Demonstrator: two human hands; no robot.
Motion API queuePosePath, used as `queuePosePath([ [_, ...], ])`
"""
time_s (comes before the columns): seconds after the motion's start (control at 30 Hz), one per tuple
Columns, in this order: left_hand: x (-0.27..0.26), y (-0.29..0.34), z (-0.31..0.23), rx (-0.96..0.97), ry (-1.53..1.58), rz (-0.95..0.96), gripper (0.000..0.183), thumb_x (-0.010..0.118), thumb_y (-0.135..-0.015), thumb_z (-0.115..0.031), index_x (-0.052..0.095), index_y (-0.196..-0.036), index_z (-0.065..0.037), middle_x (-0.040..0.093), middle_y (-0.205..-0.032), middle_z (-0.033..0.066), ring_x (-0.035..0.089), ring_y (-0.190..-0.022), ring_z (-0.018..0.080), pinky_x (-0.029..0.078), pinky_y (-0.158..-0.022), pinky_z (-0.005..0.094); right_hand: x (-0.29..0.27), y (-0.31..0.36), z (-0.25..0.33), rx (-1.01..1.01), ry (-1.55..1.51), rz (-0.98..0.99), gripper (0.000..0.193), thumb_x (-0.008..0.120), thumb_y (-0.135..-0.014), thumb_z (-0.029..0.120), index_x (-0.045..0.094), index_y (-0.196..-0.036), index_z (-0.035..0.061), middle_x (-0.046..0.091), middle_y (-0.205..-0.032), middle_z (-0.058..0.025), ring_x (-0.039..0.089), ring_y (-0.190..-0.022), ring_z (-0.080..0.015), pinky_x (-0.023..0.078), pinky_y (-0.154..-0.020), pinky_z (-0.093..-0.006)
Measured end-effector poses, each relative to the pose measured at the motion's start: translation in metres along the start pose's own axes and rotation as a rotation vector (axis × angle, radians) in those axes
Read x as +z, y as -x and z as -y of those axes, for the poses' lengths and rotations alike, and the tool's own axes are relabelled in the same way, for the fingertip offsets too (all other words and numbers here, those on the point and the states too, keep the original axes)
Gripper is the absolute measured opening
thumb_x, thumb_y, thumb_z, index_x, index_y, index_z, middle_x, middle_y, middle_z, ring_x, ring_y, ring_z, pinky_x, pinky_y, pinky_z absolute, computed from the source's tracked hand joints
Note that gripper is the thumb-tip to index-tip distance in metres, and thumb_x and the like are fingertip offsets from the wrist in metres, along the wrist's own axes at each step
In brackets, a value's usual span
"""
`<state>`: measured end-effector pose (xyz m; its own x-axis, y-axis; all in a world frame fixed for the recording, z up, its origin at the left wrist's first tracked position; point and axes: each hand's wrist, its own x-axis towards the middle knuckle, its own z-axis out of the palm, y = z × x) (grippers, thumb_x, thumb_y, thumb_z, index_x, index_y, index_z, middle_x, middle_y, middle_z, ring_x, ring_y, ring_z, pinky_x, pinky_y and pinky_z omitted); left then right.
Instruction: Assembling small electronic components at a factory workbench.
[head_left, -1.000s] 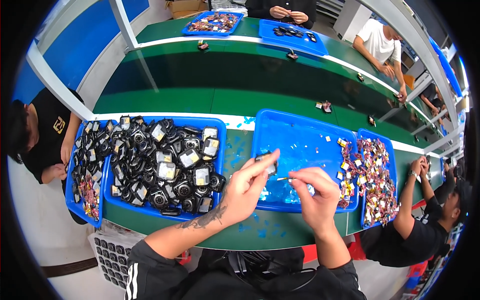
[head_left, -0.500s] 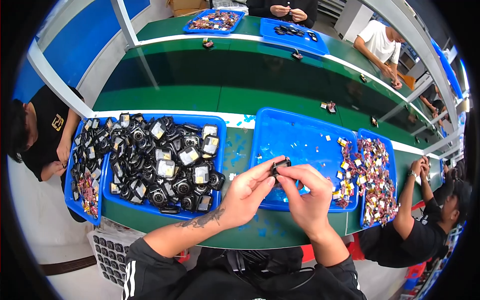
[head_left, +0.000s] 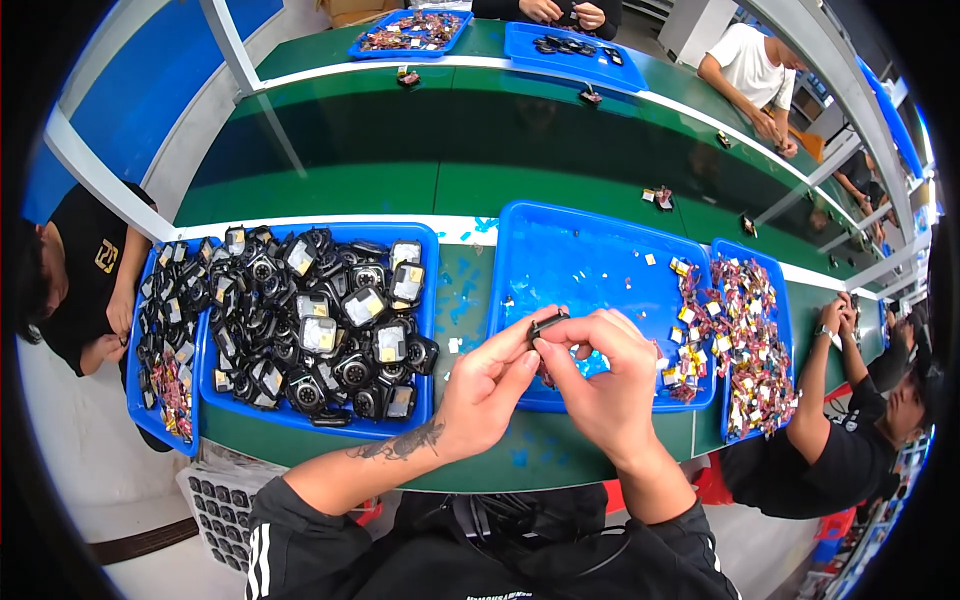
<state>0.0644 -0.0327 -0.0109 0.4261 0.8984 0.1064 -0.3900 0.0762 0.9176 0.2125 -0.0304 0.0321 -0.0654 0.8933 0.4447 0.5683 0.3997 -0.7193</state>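
Observation:
Over the near edge of the middle blue tray [head_left: 580, 262], both hands meet on a small black smartwatch case [head_left: 547, 323], tilted with its edge up. My left hand [head_left: 485, 392] pinches it from the left, thumb and fingers closed. From the right, the closed thumb and fingertips of my right hand [head_left: 608, 378] press against the same case. A dark reddish bit shows just below and between the fingers; what it is I cannot make out. Several similar black watch cases [head_left: 320, 335], some with pale square faces, fill the blue tray [head_left: 432, 290] at left.
Small reddish parts with white and yellow tabs [head_left: 690, 345] lie along the middle tray's right side; more fill a right-hand tray [head_left: 755, 350]. A narrower tray [head_left: 133, 370] stands far left. Co-workers sit left, right and across the green table [head_left: 330, 150]. White posts [head_left: 105, 180] rise beside it.
The case has tipped more edge-on between my fingers, and both hands have shifted slightly left in the picture. The whole view has moved a little; my fingers remain closed.

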Motion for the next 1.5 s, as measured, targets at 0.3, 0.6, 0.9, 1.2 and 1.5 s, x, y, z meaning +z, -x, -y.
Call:
queuePosePath([
  [0.3,0.003,-0.003,-0.003,0.101,0.081,-0.060,0.044,0.042,-0.099,-0.003,0.033,-0.141,0.007,0.048,-0.137,0.0171,0.050,-0.123,0.0203,0.042,-0.102,0.0338,0.001,0.008,0.000,0.181,-0.248,-0.040,0.025,0.078,-0.071,0.000,0.059,-0.087,0.0005,0.059,-0.079,-0.0070,0.060,-0.075,-0.0164,0.052,-0.070,-0.0295],
  [0.6,-0.015,-0.007,-0.032,0.452,-0.850,0.041,0.039,0.046,-0.091,0.009,0.056,-0.127,0.001,0.049,-0.135,0.0218,0.057,-0.119,0.0295,0.047,-0.102,0.0378,-0.013,0.019,0.000,0.454,-0.762,0.016,0.014,0.068,-0.084,-0.007,0.063,-0.097,-0.0068,0.068,-0.093,-0.0119,0.067,-0.089,-0.0143,0.057,-0.077,-0.0239],
  [0.9,-0.011,-0.006,-0.027,0.501,-0.869,-0.030,0.025,0.067,-0.082,0.004,0.070,-0.107,0.000,0.065,-0.115,0.0173,0.068,-0.096,0.0231,0.056,-0.081,0.0297,-0.019,0.022,-0.009,0.339,-0.714,0.060,0.012,0.067,-0.084,-0.008,0.063,-0.095,-0.0032,0.064,-0.092,-0.0066,0.062,-0.087,-0.0101,0.056,-0.072,-0.0224],
  [1.2,-0.008,-0.004,-0.025,0.211,-0.779,-0.011,0.020,0.067,-0.085,0.000,0.072,-0.104,-0.001,0.068,-0.108,0.0142,0.069,-0.092,0.0206,0.056,-0.078,0.0286,-0.026,0.022,-0.018,0.476,-0.531,0.180,0.004,0.065,-0.089,0.002,0.061,-0.090,0.0000,0.060,-0.086,-0.0019,0.057,-0.079,-0.0057,0.050,-0.062,-0.0199],
  [1.5,-0.007,-0.004,-0.017,-0.024,-0.508,0.000,0.018,0.064,-0.087,0.003,0.071,-0.104,0.002,0.067,-0.109,0.0132,0.068,-0.093,0.0161,0.057,-0.078,0.0257,-0.027,0.031,-0.023,0.490,-0.792,0.124,0.011,0.064,-0.089,-0.001,0.060,-0.099,0.0002,0.060,-0.090,-0.0021,0.059,-0.082,-0.0067,0.051,-0.066,-0.0209],
])
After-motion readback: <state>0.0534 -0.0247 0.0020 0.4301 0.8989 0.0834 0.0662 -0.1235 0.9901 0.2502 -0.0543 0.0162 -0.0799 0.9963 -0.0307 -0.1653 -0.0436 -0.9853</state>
